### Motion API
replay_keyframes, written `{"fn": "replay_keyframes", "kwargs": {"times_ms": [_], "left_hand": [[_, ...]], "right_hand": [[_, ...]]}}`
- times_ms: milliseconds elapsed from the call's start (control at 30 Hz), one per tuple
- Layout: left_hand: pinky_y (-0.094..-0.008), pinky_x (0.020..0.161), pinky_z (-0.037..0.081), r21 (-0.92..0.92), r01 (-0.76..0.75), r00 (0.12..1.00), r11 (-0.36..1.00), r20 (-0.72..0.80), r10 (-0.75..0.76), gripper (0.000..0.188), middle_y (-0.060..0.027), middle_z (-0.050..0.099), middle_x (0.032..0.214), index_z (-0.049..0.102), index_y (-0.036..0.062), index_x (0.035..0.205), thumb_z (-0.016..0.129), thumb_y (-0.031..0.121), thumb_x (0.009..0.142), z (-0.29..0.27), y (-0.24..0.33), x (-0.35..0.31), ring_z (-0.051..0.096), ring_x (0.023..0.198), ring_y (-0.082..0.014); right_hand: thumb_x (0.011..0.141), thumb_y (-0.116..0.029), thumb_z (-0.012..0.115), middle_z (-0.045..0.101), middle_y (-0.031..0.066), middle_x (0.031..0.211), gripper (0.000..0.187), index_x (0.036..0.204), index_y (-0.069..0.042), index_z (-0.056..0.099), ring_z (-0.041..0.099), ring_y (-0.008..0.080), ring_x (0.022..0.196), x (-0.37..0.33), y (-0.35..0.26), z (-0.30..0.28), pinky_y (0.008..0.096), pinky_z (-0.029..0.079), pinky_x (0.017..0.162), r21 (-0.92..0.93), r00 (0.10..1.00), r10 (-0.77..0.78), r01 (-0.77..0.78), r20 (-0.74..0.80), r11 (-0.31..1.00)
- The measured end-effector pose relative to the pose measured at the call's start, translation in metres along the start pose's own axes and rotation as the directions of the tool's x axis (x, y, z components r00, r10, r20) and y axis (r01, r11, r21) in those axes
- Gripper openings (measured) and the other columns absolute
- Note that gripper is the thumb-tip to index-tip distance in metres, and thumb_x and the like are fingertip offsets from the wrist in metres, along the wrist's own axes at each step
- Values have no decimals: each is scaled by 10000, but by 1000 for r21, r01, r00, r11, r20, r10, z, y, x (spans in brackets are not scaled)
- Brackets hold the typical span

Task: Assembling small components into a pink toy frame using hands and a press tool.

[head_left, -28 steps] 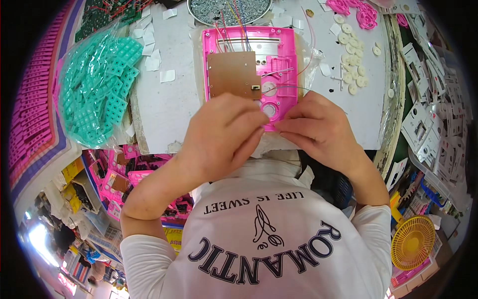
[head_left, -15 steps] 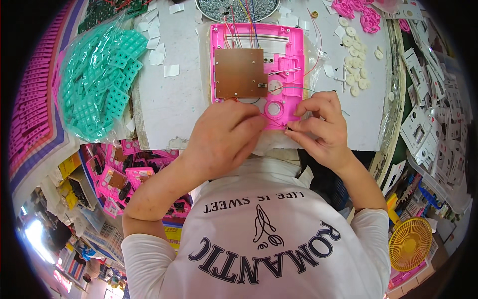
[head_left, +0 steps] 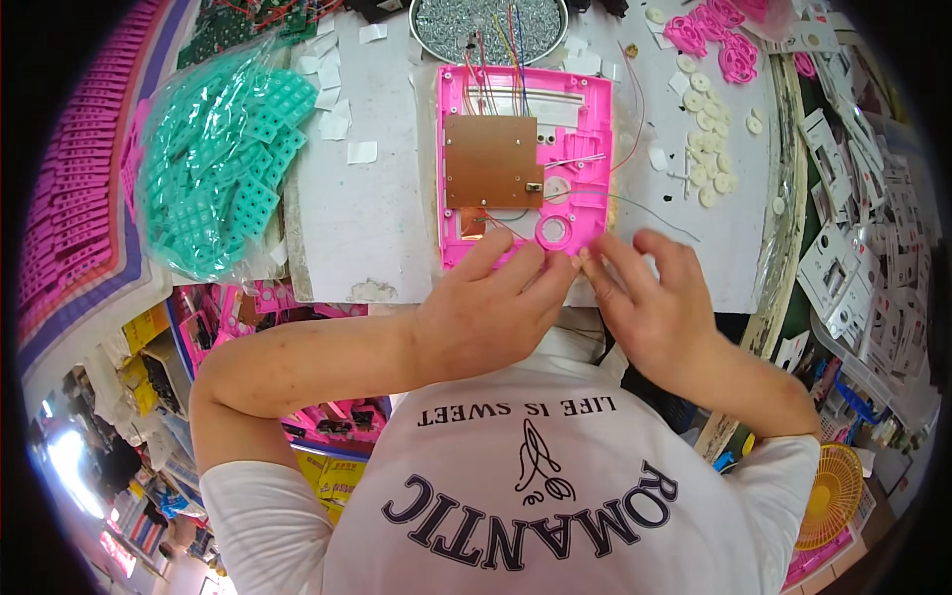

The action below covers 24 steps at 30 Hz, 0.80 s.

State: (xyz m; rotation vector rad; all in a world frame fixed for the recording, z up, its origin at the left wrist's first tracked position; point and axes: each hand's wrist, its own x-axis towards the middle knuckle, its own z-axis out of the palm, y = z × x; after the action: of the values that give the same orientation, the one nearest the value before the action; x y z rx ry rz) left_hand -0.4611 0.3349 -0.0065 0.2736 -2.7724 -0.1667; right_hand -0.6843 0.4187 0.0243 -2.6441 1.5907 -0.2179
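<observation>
A pink plastic housing (head_left: 603, 109) lies open-side up near the table's front edge. Screwed inside it is a brown circuit board (head_left: 491, 159), with a small copper-coloured piece (head_left: 470, 222) just below. A round pink ring (head_left: 552, 232) sits near the housing's front right corner. My left hand (head_left: 486, 312) lies over the front edge, its fingers bent and its fingertips pressed close at that corner. Meeting them there is my right hand (head_left: 659, 307), thumb and index finger pinched together. Whatever is between the fingertips is too small or hidden. Thin coloured wires (head_left: 520, 64) run from the board's top.
A round tray of screws (head_left: 563, 40) stands beyond the housing. To the left is a clear bag of green keypads (head_left: 213, 178). Several white plastic discs (head_left: 709, 144) and pink coiled pieces (head_left: 736, 58) lie at right. A yellow fan (head_left: 828, 496) is at lower right.
My left hand has moved right along the housing's front edge, uncovering the copper-coloured piece. Both hands' fingertips now meet at the front right corner. The wire at right now droops over the table.
</observation>
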Motion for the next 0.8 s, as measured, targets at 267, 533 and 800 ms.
{"fn": "replay_keyframes", "kwargs": {"times_ms": [267, 533, 800], "left_hand": [[-418, 857, 428, -31, 21, 1000, 999, -16, -21, 406, -71, 633, 1073, 688, -13, 1158, 662, 156, 790, 0, 1, 3, 584, 931, -216], [-394, 809, 479, -547, 266, 928, 794, -76, -364, 338, -72, 654, 999, 700, 82, 1137, 726, 117, 801, -6, -34, 1, 611, 868, -235], [-259, 674, 465, -457, 662, 567, 594, -213, -796, 236, -39, 670, 858, 730, 6, 1029, 755, 178, 869, 6, -137, 28, 550, 688, -149]], "right_hand": [[845, -255, 675, 692, 177, 742, 238, 806, -26, 725, 681, 373, 720, 144, 48, 10, 470, 548, 658, 300, 903, 431, -410, -3, 861], [838, -232, 680, 715, 151, 754, 193, 831, -42, 716, 696, 356, 712, 142, 50, 38, 451, 557, 661, 451, 865, 494, -406, -91, 795], [808, -92, 703, 667, 58, 814, 80, 880, -93, 668, 661, 283, 746, 128, 48, 38, 386, 540, 658, 503, 918, 239, -51, -316, 863]]}}
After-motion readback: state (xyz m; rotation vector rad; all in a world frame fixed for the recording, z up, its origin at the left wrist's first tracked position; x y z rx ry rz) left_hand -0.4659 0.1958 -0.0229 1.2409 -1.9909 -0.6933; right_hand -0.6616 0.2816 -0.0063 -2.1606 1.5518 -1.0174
